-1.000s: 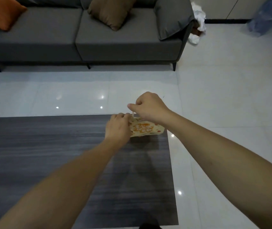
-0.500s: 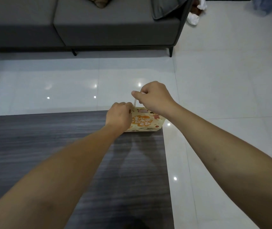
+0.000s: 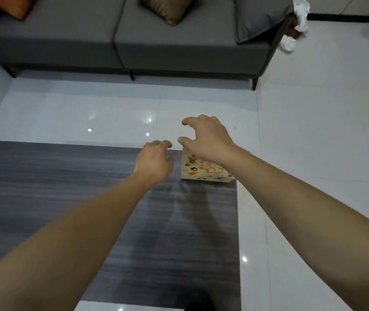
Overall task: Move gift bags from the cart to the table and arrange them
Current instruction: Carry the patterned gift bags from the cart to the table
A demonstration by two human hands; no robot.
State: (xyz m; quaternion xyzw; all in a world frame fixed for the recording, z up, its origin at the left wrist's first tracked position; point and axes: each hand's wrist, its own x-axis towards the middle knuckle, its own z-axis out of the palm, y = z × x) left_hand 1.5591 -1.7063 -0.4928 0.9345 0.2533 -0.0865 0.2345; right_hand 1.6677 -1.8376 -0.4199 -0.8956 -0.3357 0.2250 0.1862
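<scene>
A small cream gift bag [image 3: 196, 170] with orange and green cartoon print stands upright at the far right corner of the dark wood-grain table [image 3: 71, 198]. My right hand [image 3: 206, 138] hovers just above the bag with its fingers spread, holding nothing; it hides the bag's top and handles. My left hand [image 3: 154, 161] is to the left of the bag, fingers loosely curled and apart from it, also holding nothing. No cart is in view.
A grey sofa [image 3: 134, 39] with brown, grey and orange cushions runs along the far side. Glossy white floor tiles [image 3: 313, 142] surround the table. White crumpled cloth [image 3: 295, 25] lies at the sofa's right end.
Both hands have let go of the bag. My right hand released the handle and opened above the bag; my left hand drew back to the left. The bag now stands on the table corner.
</scene>
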